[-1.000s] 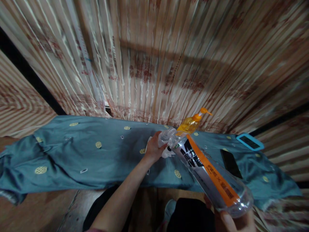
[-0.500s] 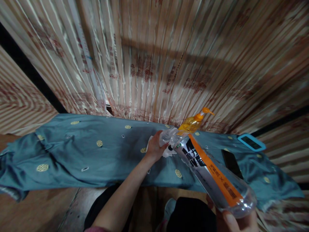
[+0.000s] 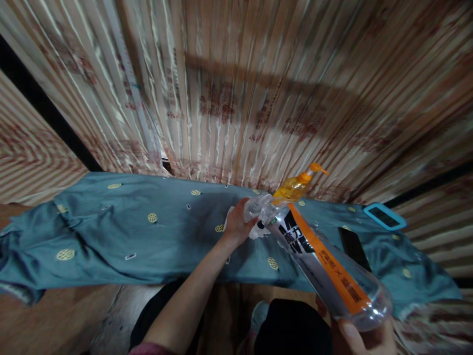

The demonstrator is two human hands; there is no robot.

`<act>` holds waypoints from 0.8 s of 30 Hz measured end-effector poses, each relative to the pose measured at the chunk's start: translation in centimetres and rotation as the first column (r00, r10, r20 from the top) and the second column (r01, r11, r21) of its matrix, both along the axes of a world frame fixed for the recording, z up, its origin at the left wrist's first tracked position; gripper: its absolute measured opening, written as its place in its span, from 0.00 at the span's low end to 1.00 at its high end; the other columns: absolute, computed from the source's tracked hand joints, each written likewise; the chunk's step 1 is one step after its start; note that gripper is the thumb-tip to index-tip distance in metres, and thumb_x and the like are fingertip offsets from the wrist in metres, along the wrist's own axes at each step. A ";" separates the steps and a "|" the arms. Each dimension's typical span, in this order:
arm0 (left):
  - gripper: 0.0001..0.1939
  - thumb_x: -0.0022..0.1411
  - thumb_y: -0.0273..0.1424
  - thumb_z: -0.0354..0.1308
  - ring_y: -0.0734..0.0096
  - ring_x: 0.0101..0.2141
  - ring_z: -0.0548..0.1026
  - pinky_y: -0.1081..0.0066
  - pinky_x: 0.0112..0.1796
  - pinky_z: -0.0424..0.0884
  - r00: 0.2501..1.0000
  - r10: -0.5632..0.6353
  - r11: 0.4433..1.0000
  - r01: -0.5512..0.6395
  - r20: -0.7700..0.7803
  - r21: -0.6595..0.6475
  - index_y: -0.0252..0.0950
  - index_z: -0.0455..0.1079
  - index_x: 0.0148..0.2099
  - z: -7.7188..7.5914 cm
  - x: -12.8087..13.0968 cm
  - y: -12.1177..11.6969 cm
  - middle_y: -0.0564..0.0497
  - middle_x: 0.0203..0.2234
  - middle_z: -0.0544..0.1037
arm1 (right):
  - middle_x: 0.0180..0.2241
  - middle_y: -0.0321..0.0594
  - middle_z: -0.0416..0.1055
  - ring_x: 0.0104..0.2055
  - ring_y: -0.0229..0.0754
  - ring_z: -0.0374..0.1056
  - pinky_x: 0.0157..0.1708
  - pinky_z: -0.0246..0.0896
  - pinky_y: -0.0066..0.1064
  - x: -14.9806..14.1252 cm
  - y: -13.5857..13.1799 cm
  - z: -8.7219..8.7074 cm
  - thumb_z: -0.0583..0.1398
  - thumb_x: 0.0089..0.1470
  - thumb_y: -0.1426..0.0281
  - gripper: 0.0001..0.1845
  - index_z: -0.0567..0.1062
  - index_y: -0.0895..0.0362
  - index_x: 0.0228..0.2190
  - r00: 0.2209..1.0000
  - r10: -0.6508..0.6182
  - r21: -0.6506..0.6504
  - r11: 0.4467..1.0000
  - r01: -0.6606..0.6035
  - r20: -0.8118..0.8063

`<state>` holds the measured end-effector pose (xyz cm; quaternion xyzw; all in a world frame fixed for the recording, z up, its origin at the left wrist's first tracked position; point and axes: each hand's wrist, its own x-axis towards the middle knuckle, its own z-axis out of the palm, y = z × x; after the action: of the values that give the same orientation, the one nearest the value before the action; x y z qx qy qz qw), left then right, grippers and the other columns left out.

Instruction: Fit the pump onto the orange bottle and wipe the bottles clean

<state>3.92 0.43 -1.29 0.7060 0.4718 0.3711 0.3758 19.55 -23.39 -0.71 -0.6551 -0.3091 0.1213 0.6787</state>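
Observation:
A large clear plastic bottle (image 3: pixel 328 266) with an orange, black and silver label slants across the right of the head view. My right hand (image 3: pixel 365 337) is closed round its base from below. At the bottle's narrow upper end, my left hand (image 3: pixel 238 226) is closed on a clear plastic piece (image 3: pixel 255 205); whether this is part of the bottle or a separate container, I cannot tell. White crumpled material (image 3: pixel 260 231) with a black spot shows beneath my left hand. Just behind the bottle's neck stands an orange pump bottle (image 3: pixel 290 188), partly hidden.
A teal cloth (image 3: pixel 155 241) with yellow patterns covers the long low surface. On its right lie a dark phone-like slab (image 3: pixel 354 247) and a light-blue framed device (image 3: pixel 386 217). Pleated printed sheeting (image 3: pixel 236 108) rises behind. My knees are under the near edge.
Both hands keep their hold and the bottle stays almost still. The view has shifted very slightly.

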 end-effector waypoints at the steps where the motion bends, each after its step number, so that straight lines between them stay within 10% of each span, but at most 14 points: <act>1: 0.29 0.54 0.25 0.64 0.55 0.52 0.76 0.56 0.54 0.71 1.000 0.001 1.000 -0.001 0.001 0.001 0.35 0.62 0.58 0.0 0.0 0.0 0.44 0.51 0.78 | 0.49 0.46 0.71 0.33 0.44 0.69 0.32 0.68 0.37 -0.4 0.1 0.4 0.70 0.42 0.62 0.48 0.62 0.53 0.62 0.999 -0.015 -0.010 1.000 0.015 -0.032; 8: 0.29 0.54 0.26 0.64 0.56 0.51 0.76 0.56 0.53 0.71 1.000 0.010 1.000 -0.010 0.020 0.015 0.38 0.63 0.58 -0.2 0.1 0.1 0.46 0.50 0.78 | 0.57 0.48 0.64 0.39 0.44 0.67 0.35 0.65 0.33 -2.8 0.8 3.3 0.71 0.40 0.58 0.53 0.58 0.55 0.64 0.990 -0.087 -0.082 0.994 0.078 -0.107; 24: 0.27 0.53 0.25 0.64 0.57 0.50 0.76 0.57 0.53 0.71 0.999 0.008 1.000 -0.008 0.041 0.003 0.37 0.64 0.56 0.3 0.1 -0.1 0.46 0.49 0.78 | 0.57 0.51 0.65 0.36 0.44 0.68 0.34 0.65 0.34 -2.1 0.8 2.4 0.72 0.37 0.57 0.53 0.61 0.57 0.63 0.991 -0.087 -0.058 0.995 0.082 -0.104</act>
<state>4.02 0.37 -1.01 0.6969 0.4664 0.3877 0.3827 17.43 -22.55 1.71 -0.6781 -0.2410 0.1355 0.6810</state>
